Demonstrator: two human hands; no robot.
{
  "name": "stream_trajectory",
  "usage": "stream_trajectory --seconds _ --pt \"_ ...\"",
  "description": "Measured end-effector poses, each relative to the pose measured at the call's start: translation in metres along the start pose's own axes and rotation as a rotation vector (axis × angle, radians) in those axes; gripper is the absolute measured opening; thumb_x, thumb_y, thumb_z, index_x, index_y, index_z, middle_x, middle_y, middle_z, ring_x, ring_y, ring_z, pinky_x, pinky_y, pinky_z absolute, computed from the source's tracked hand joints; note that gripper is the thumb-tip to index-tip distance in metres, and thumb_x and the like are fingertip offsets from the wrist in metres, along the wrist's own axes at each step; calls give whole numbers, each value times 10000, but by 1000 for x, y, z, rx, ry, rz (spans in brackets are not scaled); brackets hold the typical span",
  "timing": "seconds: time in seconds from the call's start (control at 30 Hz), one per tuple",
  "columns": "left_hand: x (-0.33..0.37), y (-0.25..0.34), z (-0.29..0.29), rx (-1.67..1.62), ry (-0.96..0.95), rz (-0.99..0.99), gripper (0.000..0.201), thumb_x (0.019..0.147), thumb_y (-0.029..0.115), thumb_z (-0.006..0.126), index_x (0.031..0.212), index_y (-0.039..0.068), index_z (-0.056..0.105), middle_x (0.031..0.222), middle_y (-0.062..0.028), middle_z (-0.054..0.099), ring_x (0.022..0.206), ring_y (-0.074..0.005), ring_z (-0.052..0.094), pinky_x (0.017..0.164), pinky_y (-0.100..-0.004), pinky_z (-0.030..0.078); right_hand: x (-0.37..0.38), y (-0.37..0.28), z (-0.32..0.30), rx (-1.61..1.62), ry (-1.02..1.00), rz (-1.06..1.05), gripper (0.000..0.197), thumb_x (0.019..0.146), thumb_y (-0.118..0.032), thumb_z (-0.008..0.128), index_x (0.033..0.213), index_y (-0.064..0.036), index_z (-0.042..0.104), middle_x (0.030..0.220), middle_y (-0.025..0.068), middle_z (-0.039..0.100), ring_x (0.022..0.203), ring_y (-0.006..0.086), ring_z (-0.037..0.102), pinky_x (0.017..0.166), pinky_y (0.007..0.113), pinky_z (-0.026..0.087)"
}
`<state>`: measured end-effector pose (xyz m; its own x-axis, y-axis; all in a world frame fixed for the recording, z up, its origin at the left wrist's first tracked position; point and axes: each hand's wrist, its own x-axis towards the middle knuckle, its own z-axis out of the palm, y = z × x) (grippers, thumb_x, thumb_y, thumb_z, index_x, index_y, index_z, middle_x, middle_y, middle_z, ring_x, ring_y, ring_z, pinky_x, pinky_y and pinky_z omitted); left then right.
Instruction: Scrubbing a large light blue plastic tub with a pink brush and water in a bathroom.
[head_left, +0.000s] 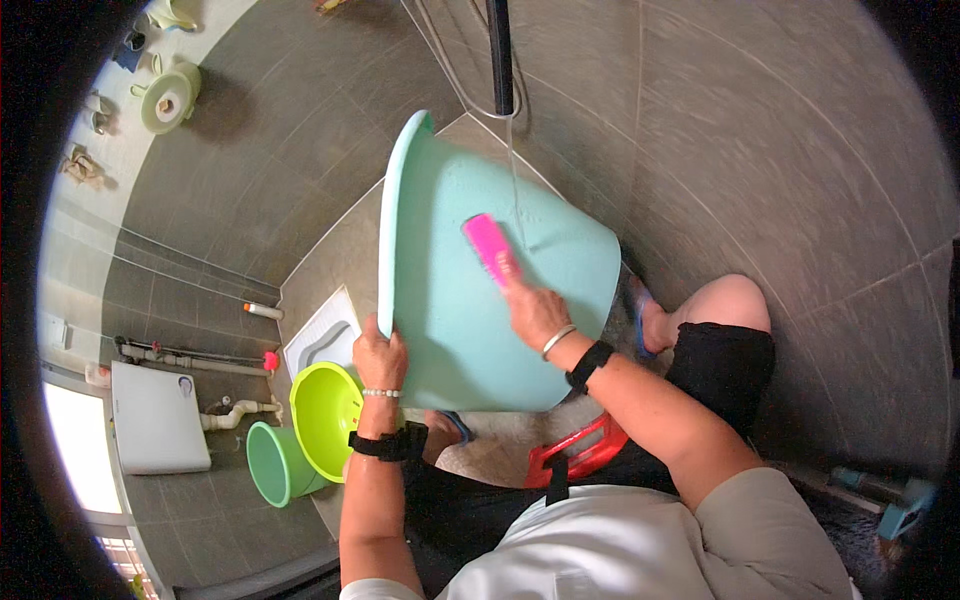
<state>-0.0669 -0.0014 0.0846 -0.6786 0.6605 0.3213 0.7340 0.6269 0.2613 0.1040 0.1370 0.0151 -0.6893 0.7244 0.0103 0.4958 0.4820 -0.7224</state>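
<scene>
A large pale turquoise plastic tub (460, 330) lies tipped on its side in front of me, its rim toward the left. My left hand (380, 358) is closed round the lower part of that rim, with the fingers partly hidden. In my right hand (538, 315) is a bright pink scrubbing brush (487, 243), held against or just over the tub's side wall; its bristles are hidden. A thin stream of water (514, 165) falls from a black pipe (501, 60) onto the tub just right of the brush.
A squat toilet (325, 332) is set in the floor left of the tub. Nearby stand a lime-green basin (318, 405) and a green bucket (272, 462). A red plastic stool (580, 450) is by my legs. Grey tiled walls (780, 160) close in at the right and back.
</scene>
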Motion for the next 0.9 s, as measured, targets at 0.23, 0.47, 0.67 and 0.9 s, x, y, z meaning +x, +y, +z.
stream_trajectory --seconds 0.23,0.47,0.67,0.9 --pt "0 -19 11 -43 76 -18 129 701 132 552 788 38 533 633 -200 557 612 -379 545 538 -424 433 5 117 -6 -5 199 493 616 795 -100 388 1319 -123 65 776 230 577 703 374 573 636 463 451" --pt "-2 1 4 55 -7 15 158 707 151 557 819 47 517 613 -207 550 591 -380 545 538 -455 427 -17 -32 10 41 8 -134 617 796 -157 401 1321 -214 84 681 246 553 604 405 548 565 497 428" --pt "-9 20 -12 32 20 18 158 672 123 568 795 46 505 601 -206 544 593 -387 541 533 -458 425 49 -42 -44 80 174 -32 530 826 -194 393 1303 -193 164 730 253 551 655 412 537 595 503 418" --pt "-11 40 -23 25 -24 59 150 665 115 566 780 47 497 597 -201 538 586 -387 533 529 -452 422 20 -69 -54 151 132 -123 559 816 -177 417 1314 -174 161 634 252 527 562 404 523 526 484 409"
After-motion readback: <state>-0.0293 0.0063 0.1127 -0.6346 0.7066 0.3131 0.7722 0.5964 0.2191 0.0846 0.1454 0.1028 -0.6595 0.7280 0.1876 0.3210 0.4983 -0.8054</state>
